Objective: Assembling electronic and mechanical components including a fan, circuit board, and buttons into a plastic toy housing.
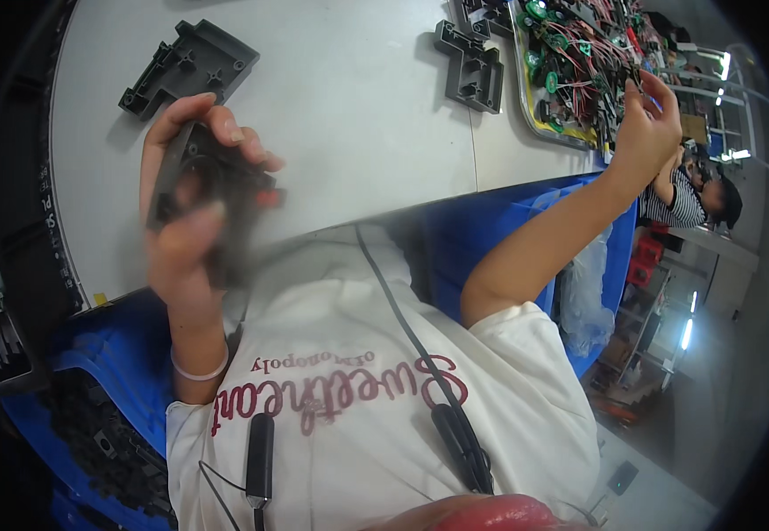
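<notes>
My left hand [179,258] is wrapped around a dark grey plastic housing [197,146] over the left part of the table. Motion blurs this housing, and a small red part shows at its right side. Stretched far to the right, my right hand [652,131] is at the edge of a tray [524,99] heaped with small green circuit boards and red, black and white wires [584,57]. Its thumb and fingers are pinched together by the pile; what they grip is too small to make out.
Another grey housing [192,66] lies at the table's far left, with more housings [471,69] beside the tray. Blue bins [455,257] stand below the table edge; the left bin [106,354] contains dark parts. Another person in a striped top [675,208] sits at the far right.
</notes>
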A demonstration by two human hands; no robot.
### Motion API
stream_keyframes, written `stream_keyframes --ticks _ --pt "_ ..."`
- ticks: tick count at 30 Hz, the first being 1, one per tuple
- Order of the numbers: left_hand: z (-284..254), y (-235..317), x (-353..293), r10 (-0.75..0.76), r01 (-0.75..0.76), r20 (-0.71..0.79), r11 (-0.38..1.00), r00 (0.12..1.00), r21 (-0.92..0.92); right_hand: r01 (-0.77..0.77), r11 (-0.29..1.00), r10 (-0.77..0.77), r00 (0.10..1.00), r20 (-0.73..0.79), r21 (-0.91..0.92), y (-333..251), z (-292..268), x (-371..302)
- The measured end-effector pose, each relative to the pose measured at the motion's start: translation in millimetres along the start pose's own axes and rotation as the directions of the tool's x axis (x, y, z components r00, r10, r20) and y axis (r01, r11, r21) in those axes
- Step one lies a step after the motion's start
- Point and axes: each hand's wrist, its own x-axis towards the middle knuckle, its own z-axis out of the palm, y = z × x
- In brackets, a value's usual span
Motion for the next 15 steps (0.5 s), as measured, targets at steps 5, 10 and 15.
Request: stream_keyframes --ticks 5,10,15 --pt "0.3 0.7 1.5 -0.026 0.027 0.025 0.999 0.999 -0.019 -0.085 0.868 0.276 0.902 0.333 -0.489 49.5 25.0 15.4" --pt "0.8 4.5 -0.4 -0.111 0.112 -0.018 0.992 0.994 0.065 -0.168 0.886 0.245 0.961 0.129 -0.433 41.4 23.3 23.6" --pt "-5.1 -1.0 2.8 -0.032 0.034 0.055 0.998 0.998 -0.044 -0.200 0.943 0.207 0.978 0.002 0.268 45.3 13.7 33.7"
